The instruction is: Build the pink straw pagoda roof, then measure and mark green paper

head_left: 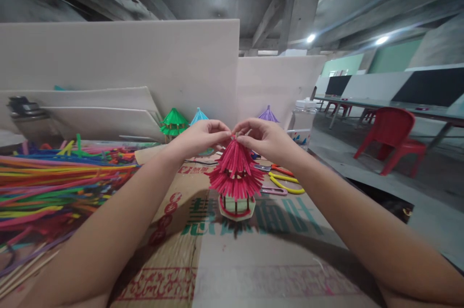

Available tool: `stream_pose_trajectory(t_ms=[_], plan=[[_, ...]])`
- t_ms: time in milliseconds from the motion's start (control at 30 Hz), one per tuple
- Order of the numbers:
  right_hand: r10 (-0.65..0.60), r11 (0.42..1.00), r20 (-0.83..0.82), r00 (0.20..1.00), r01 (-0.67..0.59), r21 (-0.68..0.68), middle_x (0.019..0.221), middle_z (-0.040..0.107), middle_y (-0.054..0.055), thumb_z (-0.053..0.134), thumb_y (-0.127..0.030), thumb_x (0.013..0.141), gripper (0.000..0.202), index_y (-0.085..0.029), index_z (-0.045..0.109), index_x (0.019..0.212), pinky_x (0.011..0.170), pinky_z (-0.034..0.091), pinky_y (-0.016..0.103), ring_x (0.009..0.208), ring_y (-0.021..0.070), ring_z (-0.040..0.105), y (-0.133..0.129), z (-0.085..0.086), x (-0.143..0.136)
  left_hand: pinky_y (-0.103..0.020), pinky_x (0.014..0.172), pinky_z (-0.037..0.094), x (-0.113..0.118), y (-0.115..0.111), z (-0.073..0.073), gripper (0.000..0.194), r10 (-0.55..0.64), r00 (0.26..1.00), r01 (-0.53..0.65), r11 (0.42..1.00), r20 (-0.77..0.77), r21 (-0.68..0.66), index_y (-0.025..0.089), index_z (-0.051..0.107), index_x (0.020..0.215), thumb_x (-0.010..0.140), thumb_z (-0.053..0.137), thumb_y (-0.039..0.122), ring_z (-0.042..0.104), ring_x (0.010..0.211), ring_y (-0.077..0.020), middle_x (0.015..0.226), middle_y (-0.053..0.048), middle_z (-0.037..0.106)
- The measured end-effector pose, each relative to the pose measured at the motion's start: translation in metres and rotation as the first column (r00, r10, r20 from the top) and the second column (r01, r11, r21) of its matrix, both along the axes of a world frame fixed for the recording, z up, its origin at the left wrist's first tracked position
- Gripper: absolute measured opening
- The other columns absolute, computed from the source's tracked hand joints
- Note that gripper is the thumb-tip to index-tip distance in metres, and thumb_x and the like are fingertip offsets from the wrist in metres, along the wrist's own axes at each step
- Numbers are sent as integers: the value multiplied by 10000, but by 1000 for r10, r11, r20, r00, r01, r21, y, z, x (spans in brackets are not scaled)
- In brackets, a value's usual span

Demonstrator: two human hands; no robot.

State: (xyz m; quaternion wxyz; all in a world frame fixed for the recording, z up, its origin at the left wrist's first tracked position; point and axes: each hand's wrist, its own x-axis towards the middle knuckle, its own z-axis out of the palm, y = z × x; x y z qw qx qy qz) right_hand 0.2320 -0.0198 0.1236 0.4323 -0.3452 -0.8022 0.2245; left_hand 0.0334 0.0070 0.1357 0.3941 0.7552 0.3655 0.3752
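Note:
A red two-tiered pavilion model (236,180) stands upright on the printed cardboard (232,269), its pale base with a red rim below thin brown posts. Both hands meet at the tip of its roof. My left hand (203,139) pinches at the tip from the left, thumb and fingers pressed together. From the right, my right hand (261,138) closes thumb and fingers on the same tip. Whatever small piece lies between the fingertips is too small to make out.
Colourful pipe cleaners (65,177) cover the left side. Behind stand green (174,122), blue (198,115) and purple (268,113) models. Yellow-handled scissors (286,183) and a pink cutter (274,191) lie right of the red model. A clear jar (302,122) stands at back right.

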Motion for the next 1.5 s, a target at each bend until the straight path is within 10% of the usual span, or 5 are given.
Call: stream_pose_trajectory(t_ms=[467,867,1500], plan=[[-14,1000,-4,1000,14,-22,832,670,17,611,-208,839,169,-173,659,997,554,446,233,637,110,580,2,1,1,-244,550,432,-13,-31,16,290,185,914,-49,934,-361,354,193,693,852,833,632,477,635,700,-166,793,-20,706],[-13,1000,4,1000,13,19,840,678,13,596,-199,847,167,-174,655,1001,531,408,223,602,92,557,2,0,0,-259,605,413,3,-27,4,302,249,938,-97,856,-240,508,181,616,891,798,704,455,601,690,-157,779,1,664],[-13,998,179,984,23,-58,781,714,36,564,-254,884,210,-151,736,946,683,490,273,719,150,647,-7,20,15,-217,549,424,-2,-24,8,276,114,951,-21,952,-289,305,182,737,964,853,648,418,613,682,-138,806,-16,723]])
